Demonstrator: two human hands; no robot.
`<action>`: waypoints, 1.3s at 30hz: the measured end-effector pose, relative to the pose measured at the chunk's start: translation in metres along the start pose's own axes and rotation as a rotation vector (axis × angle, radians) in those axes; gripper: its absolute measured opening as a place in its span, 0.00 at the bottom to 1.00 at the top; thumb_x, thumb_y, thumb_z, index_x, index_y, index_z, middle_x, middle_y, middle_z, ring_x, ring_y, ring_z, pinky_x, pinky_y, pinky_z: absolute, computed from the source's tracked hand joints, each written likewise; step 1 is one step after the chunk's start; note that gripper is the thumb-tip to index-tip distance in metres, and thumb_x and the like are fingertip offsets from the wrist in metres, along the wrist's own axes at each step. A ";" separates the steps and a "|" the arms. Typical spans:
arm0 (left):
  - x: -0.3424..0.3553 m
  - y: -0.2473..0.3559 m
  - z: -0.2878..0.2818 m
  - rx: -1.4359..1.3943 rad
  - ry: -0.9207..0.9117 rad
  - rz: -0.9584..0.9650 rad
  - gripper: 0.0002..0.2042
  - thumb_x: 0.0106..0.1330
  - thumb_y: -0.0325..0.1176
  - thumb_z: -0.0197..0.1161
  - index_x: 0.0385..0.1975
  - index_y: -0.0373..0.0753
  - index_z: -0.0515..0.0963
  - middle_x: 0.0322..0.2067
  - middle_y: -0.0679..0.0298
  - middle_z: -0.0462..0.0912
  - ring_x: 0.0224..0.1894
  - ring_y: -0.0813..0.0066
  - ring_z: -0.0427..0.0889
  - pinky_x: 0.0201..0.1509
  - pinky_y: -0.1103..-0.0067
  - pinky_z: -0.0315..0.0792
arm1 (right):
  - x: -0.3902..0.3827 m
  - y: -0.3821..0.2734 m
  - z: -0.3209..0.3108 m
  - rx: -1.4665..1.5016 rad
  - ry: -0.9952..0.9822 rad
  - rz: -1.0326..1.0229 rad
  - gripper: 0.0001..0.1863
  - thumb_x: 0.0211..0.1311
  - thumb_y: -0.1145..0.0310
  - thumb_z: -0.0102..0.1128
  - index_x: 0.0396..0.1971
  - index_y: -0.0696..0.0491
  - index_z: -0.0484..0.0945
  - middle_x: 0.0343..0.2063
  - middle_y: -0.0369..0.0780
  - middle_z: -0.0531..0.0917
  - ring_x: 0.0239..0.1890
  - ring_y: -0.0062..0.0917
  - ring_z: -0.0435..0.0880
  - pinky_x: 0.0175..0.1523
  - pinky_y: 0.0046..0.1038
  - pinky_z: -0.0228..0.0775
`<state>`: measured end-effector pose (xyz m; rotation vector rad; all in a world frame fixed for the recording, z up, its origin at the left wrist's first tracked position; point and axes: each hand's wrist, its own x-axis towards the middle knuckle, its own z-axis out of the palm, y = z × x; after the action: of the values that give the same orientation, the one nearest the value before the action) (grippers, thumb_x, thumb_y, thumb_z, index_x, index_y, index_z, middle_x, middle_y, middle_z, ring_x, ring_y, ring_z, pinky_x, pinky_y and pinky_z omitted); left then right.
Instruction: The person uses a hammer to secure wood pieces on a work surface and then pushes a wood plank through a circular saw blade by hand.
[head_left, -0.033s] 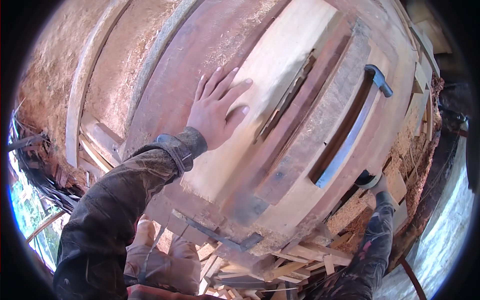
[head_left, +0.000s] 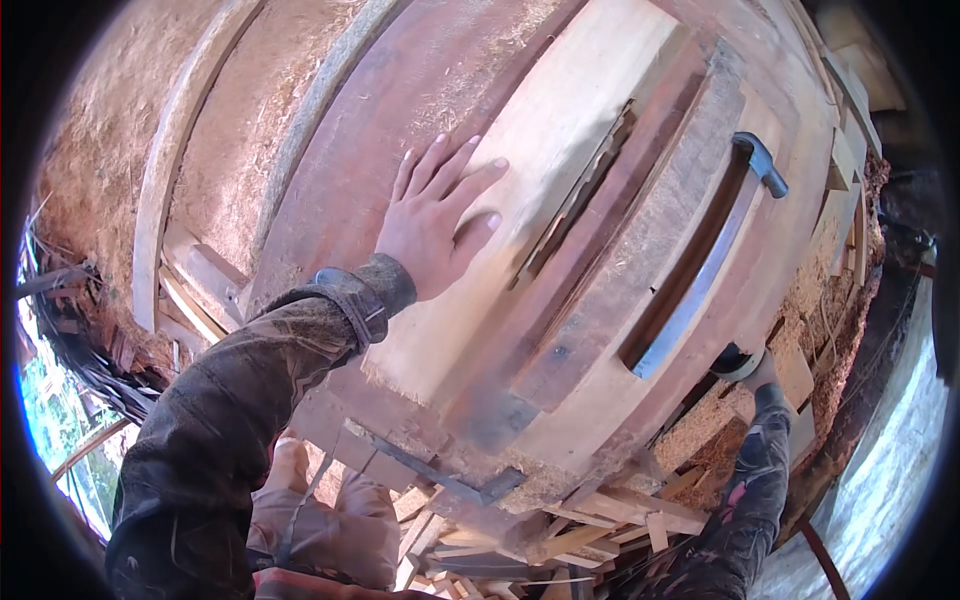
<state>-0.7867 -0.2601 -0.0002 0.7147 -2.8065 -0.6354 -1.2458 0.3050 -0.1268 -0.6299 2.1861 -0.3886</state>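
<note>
My left hand (head_left: pixel 440 215) lies with fingers apart on a pale wooden board (head_left: pixel 590 70) on the dusty wooden work surface (head_left: pixel 340 190). A dark, splintered gap runs along the board's right side. To the right, a long slot (head_left: pixel 670 290) has a shiny metal strip along it and a curved dark metal piece (head_left: pixel 760 165) at its upper end. My right hand (head_left: pixel 762 368) is low at the surface's right edge, at a dark rounded object (head_left: pixel 733 357); its fingers are mostly hidden.
Curved wooden strips (head_left: pixel 180 130) lie at the left among sawdust. Offcuts (head_left: pixel 620 510) are piled below and right of the surface. My legs (head_left: pixel 355 530) show at the bottom. A pale sheet (head_left: pixel 880 420) lies at the far right.
</note>
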 end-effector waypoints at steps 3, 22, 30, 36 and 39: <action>0.001 0.001 0.002 0.028 -0.011 0.006 0.25 0.72 0.42 0.58 0.69 0.49 0.69 0.73 0.52 0.60 0.77 0.46 0.52 0.79 0.51 0.44 | 0.006 0.003 0.013 0.550 0.025 0.092 0.29 0.50 0.66 0.77 0.53 0.58 0.79 0.49 0.42 0.86 0.53 0.32 0.85 0.58 0.36 0.77; -0.004 -0.005 -0.002 0.033 0.033 -0.018 0.25 0.70 0.44 0.59 0.67 0.53 0.70 0.72 0.52 0.63 0.75 0.44 0.55 0.78 0.49 0.44 | -0.074 -0.094 0.143 -0.650 0.948 -0.190 0.41 0.66 0.55 0.61 0.72 0.60 0.57 0.72 0.54 0.60 0.74 0.50 0.58 0.75 0.51 0.50; -0.003 -0.004 -0.005 0.037 0.029 -0.004 0.25 0.71 0.42 0.58 0.67 0.48 0.70 0.71 0.50 0.63 0.75 0.44 0.54 0.79 0.52 0.44 | -0.107 -0.119 0.136 -0.785 0.634 0.048 0.39 0.53 0.77 0.51 0.70 0.57 0.62 0.73 0.49 0.60 0.76 0.45 0.57 0.78 0.48 0.47; 0.000 -0.002 0.000 0.041 0.052 -0.001 0.25 0.70 0.44 0.58 0.68 0.52 0.70 0.71 0.52 0.64 0.75 0.44 0.54 0.78 0.50 0.43 | -0.139 -0.151 0.130 -0.548 0.743 0.199 0.36 0.57 0.76 0.53 0.70 0.54 0.63 0.71 0.51 0.62 0.73 0.49 0.60 0.75 0.48 0.51; -0.003 -0.001 0.003 0.024 0.048 0.007 0.26 0.70 0.45 0.58 0.68 0.52 0.70 0.71 0.53 0.64 0.75 0.44 0.54 0.78 0.50 0.43 | -0.184 -0.187 0.160 -0.226 0.922 0.259 0.33 0.62 0.73 0.57 0.68 0.56 0.64 0.68 0.53 0.65 0.71 0.52 0.62 0.73 0.49 0.55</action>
<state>-0.7843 -0.2588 -0.0033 0.7148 -2.7760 -0.5770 -0.9632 0.2425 -0.0244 -0.2820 3.1812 -0.3274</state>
